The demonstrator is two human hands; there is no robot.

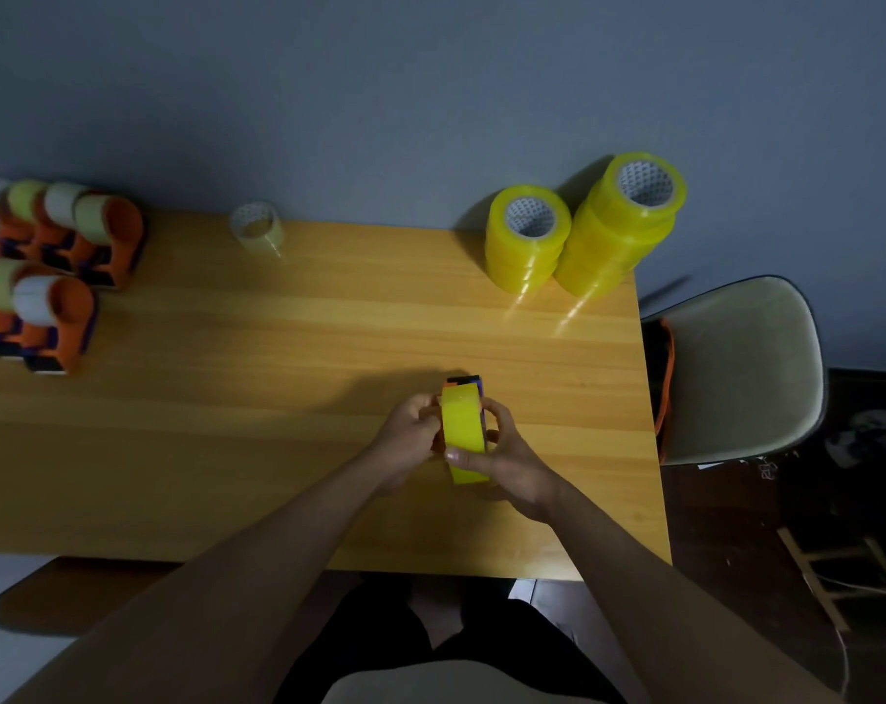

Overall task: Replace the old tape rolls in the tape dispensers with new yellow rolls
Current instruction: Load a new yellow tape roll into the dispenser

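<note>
A yellow tape roll (pixel 463 429) stands on edge in an orange-and-purple tape dispenser (pixel 465 383) near the table's front right. My left hand (pixel 411 433) grips the dispenser and roll from the left, fingers curled. My right hand (pixel 501 457) wraps around the roll from the right, its thumb lying across the tape face. Two stacks of new yellow rolls (pixel 527 236) (pixel 626 221) stand at the back right corner. A pale used roll (pixel 257 227) sits alone at the back edge. Several orange dispensers with pale rolls (pixel 60 256) crowd the left side.
The wooden table (pixel 278 398) ends at a right edge near a white chair (pixel 745 368) with an orange strap on it. A grey wall lies behind the table. A brown bench (pixel 75 591) sits below the front edge.
</note>
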